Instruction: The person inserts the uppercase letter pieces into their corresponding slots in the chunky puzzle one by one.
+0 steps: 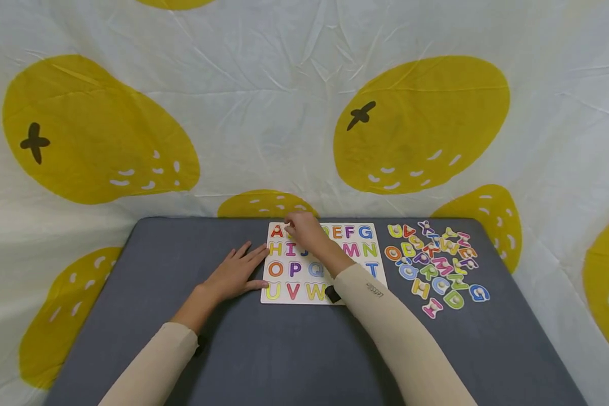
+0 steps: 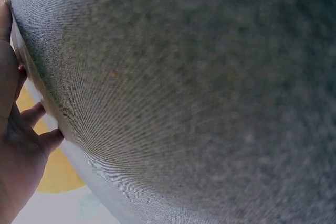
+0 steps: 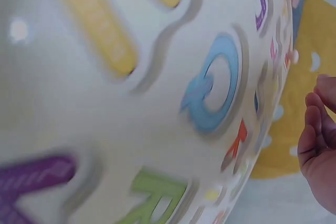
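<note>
A white alphabet puzzle board [image 1: 308, 281] lies on the table with rows of coloured letter recesses. My left hand [image 1: 235, 273] is spread flat at its left side, fingertips and thumb at the board's edge; the left wrist view shows that hand [image 2: 21, 156] at the far left. Over the top row, just right of the red letter A [image 1: 277, 231], hangs my right hand [image 1: 307, 232] with fingers loosely bent. In the right wrist view a small knob [image 3: 294, 56] stands up from the board, a little apart from the right hand's fingertips [image 3: 319, 85], and nothing shows between them.
Right of the board lies a loose cluster of knobbed letter pieces, among them a green D [image 1: 454, 300], a blue G [image 1: 479, 293] and a pink I [image 1: 432, 308]. A dark grey table [image 1: 223, 355] carries everything. Behind it hangs a white cloth [image 1: 264, 129] with yellow fruit shapes.
</note>
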A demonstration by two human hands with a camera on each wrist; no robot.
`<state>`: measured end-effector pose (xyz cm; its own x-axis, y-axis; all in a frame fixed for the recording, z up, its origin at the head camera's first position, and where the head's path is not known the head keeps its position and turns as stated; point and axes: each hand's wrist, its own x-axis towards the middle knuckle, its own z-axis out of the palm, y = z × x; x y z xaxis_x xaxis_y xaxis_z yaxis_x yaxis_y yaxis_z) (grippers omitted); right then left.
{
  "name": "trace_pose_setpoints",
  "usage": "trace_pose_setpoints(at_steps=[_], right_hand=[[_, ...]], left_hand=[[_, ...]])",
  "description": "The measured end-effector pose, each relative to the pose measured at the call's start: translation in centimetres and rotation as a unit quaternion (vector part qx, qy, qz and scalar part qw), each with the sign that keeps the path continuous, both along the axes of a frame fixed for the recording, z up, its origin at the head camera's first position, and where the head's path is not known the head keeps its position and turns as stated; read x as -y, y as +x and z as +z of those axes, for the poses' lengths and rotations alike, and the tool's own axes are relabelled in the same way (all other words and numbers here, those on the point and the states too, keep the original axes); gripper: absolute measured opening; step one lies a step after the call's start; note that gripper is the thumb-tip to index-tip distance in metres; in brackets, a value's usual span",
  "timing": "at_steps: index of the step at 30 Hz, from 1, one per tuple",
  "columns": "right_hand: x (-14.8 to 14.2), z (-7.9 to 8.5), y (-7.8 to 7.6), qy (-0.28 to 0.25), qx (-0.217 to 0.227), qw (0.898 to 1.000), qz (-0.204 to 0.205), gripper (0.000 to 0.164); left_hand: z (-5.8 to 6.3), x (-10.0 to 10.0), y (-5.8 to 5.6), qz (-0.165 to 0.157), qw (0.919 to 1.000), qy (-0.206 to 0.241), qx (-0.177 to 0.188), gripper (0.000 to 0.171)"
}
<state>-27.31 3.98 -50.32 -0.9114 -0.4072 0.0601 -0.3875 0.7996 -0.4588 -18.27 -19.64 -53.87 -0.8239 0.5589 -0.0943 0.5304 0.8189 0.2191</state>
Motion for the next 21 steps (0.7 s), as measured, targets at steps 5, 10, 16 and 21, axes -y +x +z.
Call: trace_pose_setpoints(at_steps=[5, 10, 16, 21], right_hand=[[-2.5, 0.9, 0.9, -0.029, 0.016, 0.999, -0.004, 0.021], [-6.3, 1.0, 1.3, -0.052, 0.015, 0.998, -0.013, 0.020], [-12.1, 1.3, 2.5, -0.050, 0.004, 0.998, -0.032, 0.021], [-17.1, 1.0, 4.0, -0.029, -0.009, 0.998, -0.058, 0.022]], left_hand=[[0.1, 0.0, 0.0, 0.002, 1.0000, -0.001, 0.006, 0.090], [0.1, 0.1, 0.0, -0.003, 1.0000, -0.005, 0.004, 0.089], [0.3, 0.2, -0.1, -0.010, 0.9999, -0.014, 0.003, 0.089], [0.2, 0.2, 0.0, -0.016, 0.9996, -0.021, -0.005, 0.089]])
